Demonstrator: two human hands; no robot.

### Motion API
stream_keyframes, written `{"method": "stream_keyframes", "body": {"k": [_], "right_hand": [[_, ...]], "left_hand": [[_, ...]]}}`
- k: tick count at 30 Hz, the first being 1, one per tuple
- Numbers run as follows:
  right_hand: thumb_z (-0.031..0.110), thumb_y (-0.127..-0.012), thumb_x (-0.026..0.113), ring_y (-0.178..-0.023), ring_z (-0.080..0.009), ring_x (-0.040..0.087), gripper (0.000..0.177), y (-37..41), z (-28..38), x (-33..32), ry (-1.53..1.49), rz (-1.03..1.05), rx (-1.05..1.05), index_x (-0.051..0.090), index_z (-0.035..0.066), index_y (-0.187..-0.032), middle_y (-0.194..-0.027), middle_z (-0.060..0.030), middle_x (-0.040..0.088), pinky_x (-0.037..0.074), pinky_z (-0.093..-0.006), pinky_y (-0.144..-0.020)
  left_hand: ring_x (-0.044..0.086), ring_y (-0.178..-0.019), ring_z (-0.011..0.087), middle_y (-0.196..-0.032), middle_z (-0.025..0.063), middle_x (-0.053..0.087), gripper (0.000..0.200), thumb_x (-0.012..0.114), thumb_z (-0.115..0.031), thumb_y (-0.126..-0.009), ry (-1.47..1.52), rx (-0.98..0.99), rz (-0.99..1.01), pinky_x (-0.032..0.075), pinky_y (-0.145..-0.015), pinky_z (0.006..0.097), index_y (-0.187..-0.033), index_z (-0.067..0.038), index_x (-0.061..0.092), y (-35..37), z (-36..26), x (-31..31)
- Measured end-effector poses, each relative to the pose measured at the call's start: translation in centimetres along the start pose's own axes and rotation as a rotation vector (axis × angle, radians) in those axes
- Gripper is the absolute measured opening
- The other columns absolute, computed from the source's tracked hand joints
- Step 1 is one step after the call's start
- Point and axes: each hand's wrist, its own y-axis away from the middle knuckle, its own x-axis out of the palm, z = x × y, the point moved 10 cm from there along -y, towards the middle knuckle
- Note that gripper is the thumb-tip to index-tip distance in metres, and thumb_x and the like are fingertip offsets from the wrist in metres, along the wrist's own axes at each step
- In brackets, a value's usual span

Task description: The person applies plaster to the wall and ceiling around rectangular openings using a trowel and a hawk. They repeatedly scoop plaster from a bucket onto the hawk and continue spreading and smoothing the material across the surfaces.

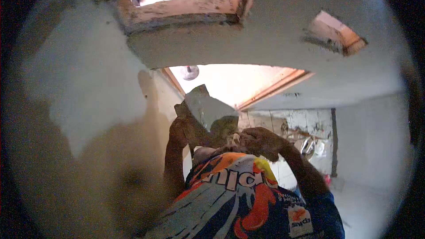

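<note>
My left hand (179, 132) is closed at the left edge of a grey, flat, angular piece (208, 108) with a pale patch on it, held in front of my chest. Whether it is a board or stiff sheet I cannot make out. On its right side, my right hand (263, 142) has bent, closed fingers. Something small and pale (235, 139) shows at those fingertips, too dim and blurred to name. The lower part of the grey piece is lost in shadow near my patterned shirt (234, 190).
Close on my left stands a patchy plastered wall (84, 84). A bright doorway (221, 79) with a wooden frame lies ahead, and a recessed opening (195, 6) is above it. Stained pale tiles or boards (305, 124) show below right.
</note>
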Motion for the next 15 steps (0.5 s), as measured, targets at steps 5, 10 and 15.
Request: {"method": "stream_keyframes", "body": {"k": [5, 10, 15], "right_hand": [[0.029, -0.083, 0.05, -0.057, -0.0114, 0.053, 0.029, 0.5, -7.3, 2.9, -0.052, 0.362, 0.263, 0.055, 0.004, -0.096, -0.067, -0.007, 0.055, 0.044, -0.0269, -0.048], [0.024, -0.082, 0.05, -0.055, -0.0105, 0.052, 0.025, 5.0, -10.2, 3.4, -0.288, 0.311, 0.39, 0.056, 0.003, -0.095, -0.066, -0.0085, 0.055, 0.043, -0.0269, -0.046], [0.037, -0.082, 0.052, -0.087, -0.03, 0.059, 0.041, 9.9, -12.7, 0.5, -0.229, -0.268, 0.366, 0.055, 0.004, -0.106, -0.096, -0.0154, 0.061, 0.046, -0.0369, -0.075]], "left_hand": [[0.055, -0.094, 0.0263, -0.106, 0.0116, 0.055, 0.029, 0.048, -0.014, -0.085, -0.335, -0.215, -0.118, 0.043, -0.086, 0.0392, -0.109, 0.0, 0.05, 0.2, 1.6, -1.5], [0.053, -0.098, 0.0288, -0.109, 0.0148, 0.053, 0.036, 0.047, -0.018, -0.086, -0.183, -0.158, 0.119, 0.042, -0.088, 0.0413, -0.117, 0.0, 0.044, -0.1, 1.0, -0.5], [0.057, -0.091, 0.0315, -0.105, 0.0156, 0.057, 0.046, 0.049, -0.038, -0.084, 0.362, -0.326, 0.107, 0.047, -0.081, 0.0436, -0.114, -0.003, 0.049, -0.8, -0.2, 3.0]]}}
